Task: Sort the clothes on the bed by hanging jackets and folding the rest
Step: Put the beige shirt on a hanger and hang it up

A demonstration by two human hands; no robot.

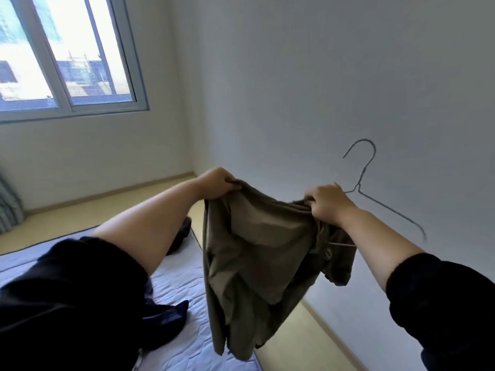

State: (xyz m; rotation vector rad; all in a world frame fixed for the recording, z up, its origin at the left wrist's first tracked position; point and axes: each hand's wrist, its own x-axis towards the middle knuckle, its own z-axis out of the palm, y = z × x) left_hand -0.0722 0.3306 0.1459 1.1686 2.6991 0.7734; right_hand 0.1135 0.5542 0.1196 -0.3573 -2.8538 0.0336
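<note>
**A:** Head view first: what are the hands actually gripping?

**B:** Left hand (218,183) is closed on a bunched edge of the olive jacket (257,253), fingers curled over the fabric at its top left. Right hand (328,203) is closed on the opposite top edge, and the wire hanger (360,187) rises from just behind that hand, so it looks to be pinching hanger and cloth together. I cannot tell exactly which fingers hold the wire.

**A:** And the jacket itself?

**B:** Held up in the air between the two hands, above the far edge of the mattress (184,279) and in front of the white wall (321,76). It droops in loose folds below the hands. One hanger arm slopes bare down to the right; a short run of wire shows through the fabric under the right wrist, so part of the hanger seems to be inside the garment.

**A:** So which step is this?

**B:** Threading the jacket onto the hanger, I judge, and only partly done, since one hanger arm is uncovered.

**A:** What does the next move need?

**B:** Probably the left hand spreading its shoulder open while the right steadies the wire neck, then drawing fabric over the bare arm. Thin wire can slip or twist, so the cloth could slide off.

**A:** Anything else left?

**B:** Dark clothes (163,314) lie on the mattress, and another dark piece (182,231) near its far edge.
</note>
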